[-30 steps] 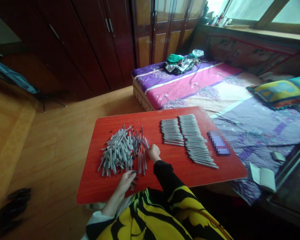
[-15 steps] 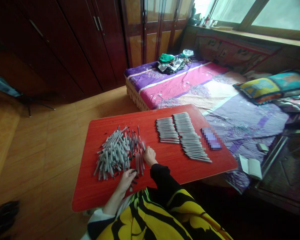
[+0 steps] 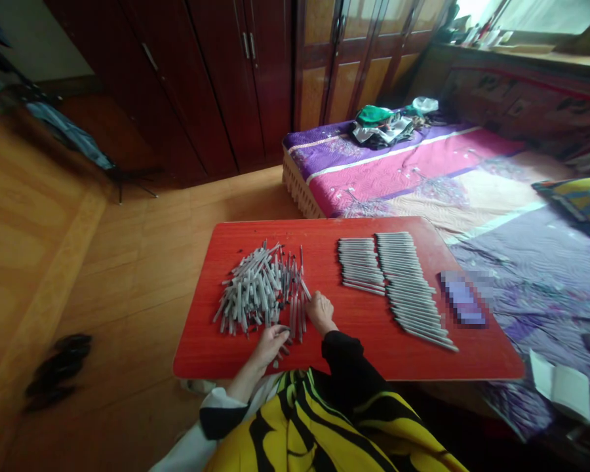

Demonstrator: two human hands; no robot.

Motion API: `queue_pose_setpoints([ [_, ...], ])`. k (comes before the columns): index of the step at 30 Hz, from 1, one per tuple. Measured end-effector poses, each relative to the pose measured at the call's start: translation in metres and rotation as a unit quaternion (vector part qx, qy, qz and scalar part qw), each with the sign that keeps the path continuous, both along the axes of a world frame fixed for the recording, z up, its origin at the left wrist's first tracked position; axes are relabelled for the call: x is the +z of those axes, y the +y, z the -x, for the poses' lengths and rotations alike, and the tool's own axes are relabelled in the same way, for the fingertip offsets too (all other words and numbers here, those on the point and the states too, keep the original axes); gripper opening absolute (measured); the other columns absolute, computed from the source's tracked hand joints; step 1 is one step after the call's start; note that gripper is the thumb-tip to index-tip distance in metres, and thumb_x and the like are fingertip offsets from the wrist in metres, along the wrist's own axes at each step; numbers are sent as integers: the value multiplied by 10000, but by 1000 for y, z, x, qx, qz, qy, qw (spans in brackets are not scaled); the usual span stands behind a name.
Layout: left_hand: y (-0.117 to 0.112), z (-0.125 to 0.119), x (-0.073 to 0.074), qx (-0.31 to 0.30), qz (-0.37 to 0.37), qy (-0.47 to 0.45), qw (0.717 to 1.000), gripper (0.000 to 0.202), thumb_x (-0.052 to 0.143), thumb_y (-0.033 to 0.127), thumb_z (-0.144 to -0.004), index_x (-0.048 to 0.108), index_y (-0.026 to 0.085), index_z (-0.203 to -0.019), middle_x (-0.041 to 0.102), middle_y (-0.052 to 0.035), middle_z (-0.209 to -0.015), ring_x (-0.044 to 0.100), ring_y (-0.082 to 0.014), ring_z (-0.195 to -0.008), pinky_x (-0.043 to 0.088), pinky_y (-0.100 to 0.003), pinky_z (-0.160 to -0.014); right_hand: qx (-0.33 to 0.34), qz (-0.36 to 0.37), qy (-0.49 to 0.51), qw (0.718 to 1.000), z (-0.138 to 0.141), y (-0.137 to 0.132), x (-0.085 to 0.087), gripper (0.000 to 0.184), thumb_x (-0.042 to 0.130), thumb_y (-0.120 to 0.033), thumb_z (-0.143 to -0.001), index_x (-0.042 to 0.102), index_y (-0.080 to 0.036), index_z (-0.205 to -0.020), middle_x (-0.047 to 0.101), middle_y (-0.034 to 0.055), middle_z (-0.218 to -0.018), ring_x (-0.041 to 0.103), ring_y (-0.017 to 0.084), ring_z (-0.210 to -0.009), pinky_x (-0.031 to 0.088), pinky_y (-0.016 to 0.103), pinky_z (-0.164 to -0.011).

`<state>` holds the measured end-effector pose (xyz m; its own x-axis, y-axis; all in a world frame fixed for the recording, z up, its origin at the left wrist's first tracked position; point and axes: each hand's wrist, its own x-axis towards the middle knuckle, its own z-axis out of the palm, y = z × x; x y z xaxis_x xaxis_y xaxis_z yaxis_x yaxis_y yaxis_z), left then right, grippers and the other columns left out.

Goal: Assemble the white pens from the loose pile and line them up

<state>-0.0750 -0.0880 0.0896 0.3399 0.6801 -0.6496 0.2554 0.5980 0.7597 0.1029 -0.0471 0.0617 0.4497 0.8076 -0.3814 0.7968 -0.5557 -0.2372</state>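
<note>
A loose heap of grey pen barrels (image 3: 253, 292) lies on the left of a red table (image 3: 354, 341), with thin dark refills (image 3: 295, 288) along its right side. My left hand (image 3: 271, 344) rests at the heap's near edge, fingers curled over small dark parts. My right hand (image 3: 320, 313) sits just right of the refills, fingers bent and pinched at one of them. Two neat rows of assembled grey pens (image 3: 398, 282) lie on the right half of the table.
A blurred purple flat object (image 3: 463, 299) lies right of the pen rows. A bed with purple and pink covers (image 3: 423, 177) stands behind the table, dark wardrobes (image 3: 201, 78) behind that. Dark shoes (image 3: 59, 367) lie on the wooden floor at left. An open booklet (image 3: 563, 387) lies at right.
The head camera swung left, shifting the table rightward in view. Both hands stay at the near edge of the heap, barely moved.
</note>
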Motion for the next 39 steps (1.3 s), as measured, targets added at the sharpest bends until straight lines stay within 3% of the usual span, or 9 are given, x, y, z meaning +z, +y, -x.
queue_pose_setpoints([
  [8, 0, -1, 0, 9, 6, 0, 1000, 387, 545, 414, -756, 529, 116, -1002, 622, -35, -760, 561, -85, -488, 334, -168, -377, 32, 2, -13, 999, 0, -28, -1, 237, 438, -299, -842, 565, -166, -992, 666, 100, -916, 625, 224, -880, 434, 284, -705],
  [12, 0, 1, -2, -4, 7, 6, 1000, 413, 541, 444, -753, 527, 122, -1011, 631, -43, -776, 567, -86, -488, 330, -164, -375, 23, -6, -25, 999, -1, -28, -1, 273, 399, -342, -868, 572, -171, -993, 662, 96, -932, 621, 216, -893, 433, 278, -716],
  [17, 0, 8, -4, -27, -11, 31, 999, 361, 487, 392, -796, 528, 114, -1021, 634, -52, -788, 575, -91, -501, 341, -165, -376, 12, 2, -42, 999, -11, -15, 0, 250, 432, -246, -843, 611, -132, -976, 636, 148, -1006, 603, 242, -948, 433, 296, -742],
  [22, 7, 1, -9, -72, -67, 91, 991, 302, 465, 293, -814, 555, 108, -1035, 647, -57, -775, 571, -102, -495, 361, -185, -411, 26, 20, -34, 999, -18, -8, 1, 237, 455, -146, -797, 658, -103, -911, 655, 180, -957, 617, 246, -930, 434, 293, -749],
  [25, 17, -11, -14, -108, -129, 139, 976, 265, 502, 251, -792, 604, 118, -998, 658, -59, -738, 591, -134, -550, 412, -222, -511, 20, 28, -32, 999, -22, -10, 1, 239, 473, -145, -776, 660, -96, -916, 663, 181, -945, 622, 255, -923, 440, 295, -741],
  [30, 33, -33, -15, -166, -238, 207, 934, 243, 531, 218, -781, 644, 162, -989, 675, -105, -935, 610, -208, -892, 413, -279, -767, 13, 27, -26, 999, -19, -20, 2, 262, 496, -257, -787, 647, -118, -950, 669, 155, -947, 620, 251, -932, 446, 283, -738],
  [39, 48, -69, -14, -284, -346, 289, 846, 260, 428, 201, -853, 602, 183, -1046, 653, -104, -965, 595, -208, -926, 409, -294, -797, 20, 4, 4, 1000, -13, -28, 4, 254, 466, -207, -810, 651, -72, -920, 665, 194, -930, 623, 267, -927, 441, 307, -760],
])
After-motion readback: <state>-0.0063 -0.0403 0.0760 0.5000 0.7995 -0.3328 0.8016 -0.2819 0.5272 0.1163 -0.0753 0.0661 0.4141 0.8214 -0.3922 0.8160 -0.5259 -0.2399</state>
